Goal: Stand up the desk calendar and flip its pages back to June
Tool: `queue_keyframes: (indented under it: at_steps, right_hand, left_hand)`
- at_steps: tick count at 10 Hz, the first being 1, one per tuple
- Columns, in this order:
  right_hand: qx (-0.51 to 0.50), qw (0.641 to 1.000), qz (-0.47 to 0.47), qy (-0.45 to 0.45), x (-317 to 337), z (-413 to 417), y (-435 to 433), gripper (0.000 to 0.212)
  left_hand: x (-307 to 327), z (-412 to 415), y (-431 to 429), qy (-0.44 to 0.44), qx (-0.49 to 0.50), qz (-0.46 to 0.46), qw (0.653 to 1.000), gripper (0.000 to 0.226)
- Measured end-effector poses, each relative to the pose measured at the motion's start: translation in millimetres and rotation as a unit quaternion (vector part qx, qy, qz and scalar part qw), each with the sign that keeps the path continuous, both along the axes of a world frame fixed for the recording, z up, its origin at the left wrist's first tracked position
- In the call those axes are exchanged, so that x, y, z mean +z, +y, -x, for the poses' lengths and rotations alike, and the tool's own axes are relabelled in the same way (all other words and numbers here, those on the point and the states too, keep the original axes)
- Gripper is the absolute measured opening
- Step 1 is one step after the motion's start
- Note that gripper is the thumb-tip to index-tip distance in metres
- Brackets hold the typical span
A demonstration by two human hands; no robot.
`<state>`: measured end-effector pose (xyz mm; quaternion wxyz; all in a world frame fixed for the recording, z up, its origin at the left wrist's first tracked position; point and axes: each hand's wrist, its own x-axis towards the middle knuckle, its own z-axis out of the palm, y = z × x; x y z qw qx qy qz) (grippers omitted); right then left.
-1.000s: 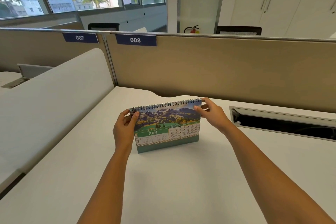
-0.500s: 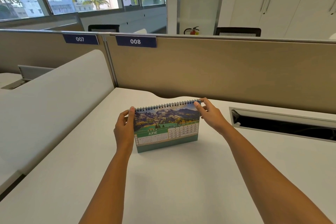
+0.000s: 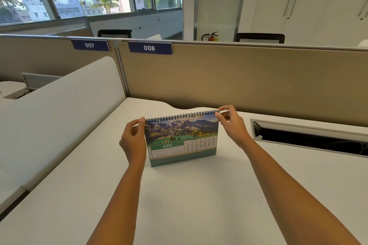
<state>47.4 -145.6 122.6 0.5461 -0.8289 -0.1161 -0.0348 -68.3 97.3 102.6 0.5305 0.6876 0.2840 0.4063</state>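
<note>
The spiral-bound desk calendar (image 3: 182,139) stands upright on the white desk (image 3: 179,195), facing me. Its front page shows a mountain photo above a green band reading JUNE with date grids. My left hand (image 3: 132,139) pinches the top left corner at the spiral, thumb and forefinger on the edge. My right hand (image 3: 231,123) pinches the top right corner the same way. Both forearms reach in from the bottom of the view.
A beige partition (image 3: 239,83) with labels 007 and 008 runs behind the desk. An open cable tray slot (image 3: 310,139) is cut into the desk at right. A white curved divider (image 3: 59,109) rises on the left.
My left hand slid from the calendar's left side up to its top corner. The calendar stays standing on June; my right hand keeps its corner grip.
</note>
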Motion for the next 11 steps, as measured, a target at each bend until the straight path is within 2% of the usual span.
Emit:
queue_keyframes:
  at_steps: [4, 8, 10, 11]
  right_hand:
    - [-0.041, 0.998, 0.009, -0.037, 1, 2, 1, 0.022]
    - [-0.007, 0.999, 0.037, -0.004, 11, 13, -7, 0.033]
    - [0.038, 0.993, 0.114, 0.004, 17, 27, -11, 0.043]
    - [0.034, 0.984, 0.174, -0.036, 20, 36, -19, 0.049]
  left_hand:
    - [5, 4, -5, 0.005, 0.016, -0.042, 0.999, 0.027]
    - [-1, 15, -11, 0.047, -0.022, -0.119, 0.992, 0.038]
    - [-2, 27, -17, 0.094, -0.047, -0.18, 0.978, 0.042]
    - [-3, 32, -19, 0.118, -0.047, -0.224, 0.966, 0.045]
